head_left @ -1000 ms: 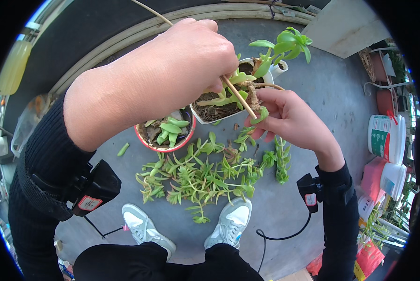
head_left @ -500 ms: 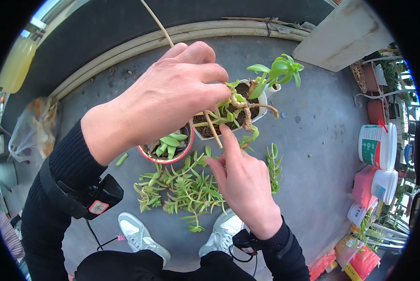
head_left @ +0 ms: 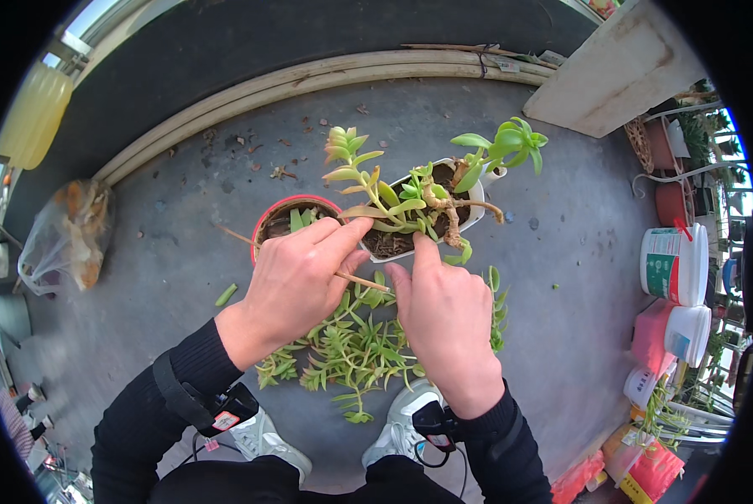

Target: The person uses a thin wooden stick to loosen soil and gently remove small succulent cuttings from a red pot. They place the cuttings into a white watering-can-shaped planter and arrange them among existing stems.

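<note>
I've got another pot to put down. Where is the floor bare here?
Bare floor lies left of the red pot, toward the plastic bag, and right of the white pot, before the tubs. It's crowded below both hands, where cuttings cover the floor.

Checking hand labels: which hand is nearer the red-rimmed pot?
Left. The left hand overlaps the red-rimmed pot at its near rim; the right hand is off to its right, fingertip at the white pot.

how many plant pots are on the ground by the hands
2: a red round pot partly behind the left hand, and a white pot of succulents just right of it, touched by the right hand. More pots at the far right edge are too cluttered to count.
</note>
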The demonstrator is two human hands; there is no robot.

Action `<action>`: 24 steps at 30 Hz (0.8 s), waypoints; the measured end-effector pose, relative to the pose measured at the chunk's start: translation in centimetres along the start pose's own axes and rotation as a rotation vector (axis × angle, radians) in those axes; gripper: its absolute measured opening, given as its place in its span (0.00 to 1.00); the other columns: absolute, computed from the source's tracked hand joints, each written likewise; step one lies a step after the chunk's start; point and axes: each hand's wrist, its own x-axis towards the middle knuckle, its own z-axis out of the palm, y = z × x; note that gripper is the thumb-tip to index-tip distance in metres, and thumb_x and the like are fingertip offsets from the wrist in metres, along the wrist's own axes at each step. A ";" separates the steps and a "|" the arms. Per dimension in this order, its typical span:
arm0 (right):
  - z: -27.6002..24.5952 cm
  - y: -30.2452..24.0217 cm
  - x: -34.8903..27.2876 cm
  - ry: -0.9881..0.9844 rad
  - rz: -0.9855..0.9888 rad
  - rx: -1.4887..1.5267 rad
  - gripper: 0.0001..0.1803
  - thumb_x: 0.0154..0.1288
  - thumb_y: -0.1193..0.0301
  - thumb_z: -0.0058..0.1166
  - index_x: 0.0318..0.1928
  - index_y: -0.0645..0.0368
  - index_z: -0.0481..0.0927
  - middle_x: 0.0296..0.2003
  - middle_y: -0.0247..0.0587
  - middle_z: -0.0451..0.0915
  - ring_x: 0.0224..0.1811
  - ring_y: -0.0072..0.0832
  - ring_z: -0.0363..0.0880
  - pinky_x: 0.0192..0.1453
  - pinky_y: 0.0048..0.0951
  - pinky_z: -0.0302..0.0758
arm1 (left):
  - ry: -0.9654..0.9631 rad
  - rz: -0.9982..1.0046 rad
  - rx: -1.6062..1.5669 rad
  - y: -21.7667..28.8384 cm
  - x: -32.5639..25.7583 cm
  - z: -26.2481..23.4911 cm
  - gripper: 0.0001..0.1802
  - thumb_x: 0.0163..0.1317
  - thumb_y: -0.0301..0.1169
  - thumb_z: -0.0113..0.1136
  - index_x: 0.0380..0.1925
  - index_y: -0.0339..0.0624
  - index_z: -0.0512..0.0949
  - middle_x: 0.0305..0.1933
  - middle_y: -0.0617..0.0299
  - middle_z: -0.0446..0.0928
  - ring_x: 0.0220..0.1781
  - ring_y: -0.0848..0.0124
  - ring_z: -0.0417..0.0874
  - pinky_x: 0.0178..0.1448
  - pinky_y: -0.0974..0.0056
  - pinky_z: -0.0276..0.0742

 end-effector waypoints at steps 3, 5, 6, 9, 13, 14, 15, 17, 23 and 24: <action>0.5 0.8 0.3 0.075 -0.068 0.027 0.14 0.66 0.65 0.62 0.47 0.59 0.78 0.20 0.43 0.81 0.23 0.44 0.83 0.26 0.39 0.77 | 0.108 -0.060 -0.176 0.0 0.0 0.5 0.18 0.60 0.27 0.68 0.50 0.38 0.81 0.30 0.53 0.78 0.27 0.59 0.80 0.31 0.60 0.76; 1.0 1.0 0.2 0.095 -0.110 0.104 0.13 0.66 0.66 0.62 0.48 0.58 0.79 0.21 0.42 0.82 0.23 0.43 0.83 0.27 0.38 0.76 | 0.076 0.014 -0.140 0.2 -0.2 0.8 0.17 0.61 0.30 0.66 0.50 0.38 0.80 0.30 0.55 0.79 0.27 0.59 0.81 0.30 0.59 0.76; 1.1 1.1 0.1 0.082 -0.116 0.152 0.13 0.66 0.67 0.62 0.48 0.57 0.79 0.22 0.42 0.82 0.23 0.42 0.83 0.27 0.38 0.76 | 0.057 0.053 -0.130 0.3 -0.4 0.8 0.17 0.62 0.32 0.65 0.50 0.38 0.79 0.30 0.56 0.79 0.27 0.59 0.82 0.29 0.58 0.77; 1.3 1.2 -0.4 0.121 -0.064 0.225 0.15 0.65 0.70 0.62 0.51 0.57 0.80 0.22 0.42 0.82 0.23 0.42 0.82 0.27 0.39 0.75 | 0.031 -0.067 -0.002 0.4 -0.9 1.0 0.20 0.62 0.33 0.66 0.53 0.38 0.78 0.30 0.55 0.80 0.28 0.57 0.82 0.30 0.57 0.77; 1.3 1.2 -0.8 0.133 -0.056 0.200 0.19 0.64 0.71 0.63 0.55 0.57 0.80 0.22 0.42 0.81 0.22 0.41 0.82 0.27 0.38 0.75 | -0.073 -0.089 -0.101 0.1 -0.6 1.3 0.23 0.62 0.34 0.67 0.55 0.37 0.77 0.30 0.53 0.80 0.29 0.55 0.83 0.30 0.56 0.77; 1.4 1.1 -0.7 0.145 -0.062 0.196 0.19 0.64 0.70 0.63 0.55 0.57 0.80 0.22 0.43 0.81 0.22 0.41 0.82 0.27 0.38 0.75 | -0.106 -0.112 -0.137 -0.1 -0.4 1.5 0.23 0.62 0.34 0.67 0.56 0.37 0.77 0.30 0.53 0.80 0.29 0.55 0.83 0.30 0.55 0.77; 1.5 1.1 -0.7 0.153 -0.062 0.197 0.19 0.63 0.70 0.63 0.55 0.57 0.80 0.22 0.43 0.81 0.22 0.40 0.82 0.27 0.38 0.75 | -0.139 -0.135 -0.173 -0.1 -0.3 1.5 0.23 0.62 0.33 0.67 0.56 0.36 0.77 0.30 0.52 0.80 0.29 0.54 0.83 0.31 0.55 0.77; 1.6 1.2 -0.5 0.171 -0.126 0.229 0.19 0.63 0.70 0.63 0.55 0.57 0.80 0.22 0.43 0.82 0.22 0.40 0.82 0.28 0.37 0.75 | -0.080 -0.098 -0.304 -0.1 -0.1 1.5 0.23 0.62 0.31 0.66 0.56 0.36 0.77 0.29 0.51 0.80 0.30 0.55 0.84 0.32 0.56 0.77; 2.0 1.2 -0.6 0.118 -0.080 0.318 0.20 0.63 0.71 0.64 0.56 0.58 0.80 0.24 0.44 0.83 0.23 0.38 0.84 0.29 0.34 0.77 | -0.129 -0.338 -0.394 -0.1 -0.8 1.1 0.21 0.61 0.25 0.65 0.55 0.38 0.78 0.31 0.50 0.81 0.28 0.59 0.83 0.34 0.60 0.78; 2.1 1.2 -0.5 0.106 -0.077 0.305 0.20 0.63 0.71 0.64 0.56 0.58 0.80 0.24 0.45 0.84 0.23 0.37 0.84 0.29 0.33 0.78 | -0.118 -0.315 -0.374 -0.1 -0.8 1.1 0.21 0.61 0.25 0.65 0.55 0.38 0.79 0.32 0.50 0.81 0.28 0.60 0.82 0.34 0.61 0.77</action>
